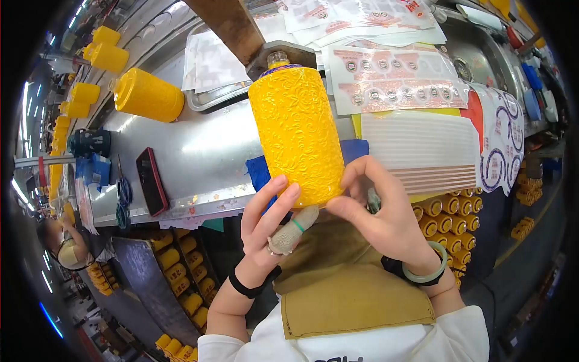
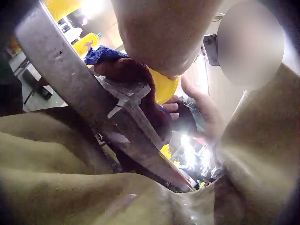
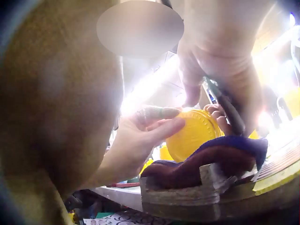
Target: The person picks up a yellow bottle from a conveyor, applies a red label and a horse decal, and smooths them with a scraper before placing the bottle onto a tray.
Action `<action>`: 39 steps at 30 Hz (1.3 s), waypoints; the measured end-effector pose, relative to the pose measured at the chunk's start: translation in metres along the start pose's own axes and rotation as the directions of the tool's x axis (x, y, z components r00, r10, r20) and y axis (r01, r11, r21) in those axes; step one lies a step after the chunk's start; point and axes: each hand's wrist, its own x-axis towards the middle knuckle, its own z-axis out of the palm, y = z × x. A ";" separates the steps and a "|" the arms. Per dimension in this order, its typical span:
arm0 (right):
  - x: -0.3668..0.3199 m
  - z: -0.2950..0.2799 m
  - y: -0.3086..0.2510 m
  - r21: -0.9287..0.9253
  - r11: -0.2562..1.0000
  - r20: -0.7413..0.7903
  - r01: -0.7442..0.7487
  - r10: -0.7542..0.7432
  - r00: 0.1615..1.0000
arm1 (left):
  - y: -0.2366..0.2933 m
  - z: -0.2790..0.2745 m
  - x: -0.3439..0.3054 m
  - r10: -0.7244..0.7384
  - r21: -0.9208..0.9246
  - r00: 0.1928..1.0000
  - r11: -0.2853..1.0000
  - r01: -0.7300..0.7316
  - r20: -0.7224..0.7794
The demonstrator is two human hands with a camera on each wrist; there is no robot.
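A yellow embossed bottle point(image 1: 295, 133) lies with its neck at a metal bracket point(image 1: 280, 55) and its base toward the person. The left hand point(image 1: 271, 223) touches the lower left side and base with fairly straight fingers; a grey cover with a green band is on one digit. The right hand point(image 1: 386, 223) has its thumb and forefinger at the lower right edge; its other fingers curl round a dark tool with a green part point(image 1: 373, 200). In the right wrist view, both hands are at the round base point(image 3: 192, 136), above a blue and dark red cloth point(image 3: 201, 161) on a support.
Printed sticker sheets point(image 1: 398, 78) and striped film point(image 1: 422, 148) lie on the right of the metal table point(image 1: 211, 145). A red-edged phone point(image 1: 152, 182), scissors point(image 1: 123, 193) and another yellow bottle point(image 1: 148, 96) are on the left. Racks of yellow pieces point(image 1: 446, 223) stand below.
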 end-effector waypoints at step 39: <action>0.007 -0.021 -0.021 0.238 0.957 -0.127 0.168 -0.140 0.982 | 0.006 0.008 0.039 0.031 -0.030 0.999 0.999 -0.030 0.034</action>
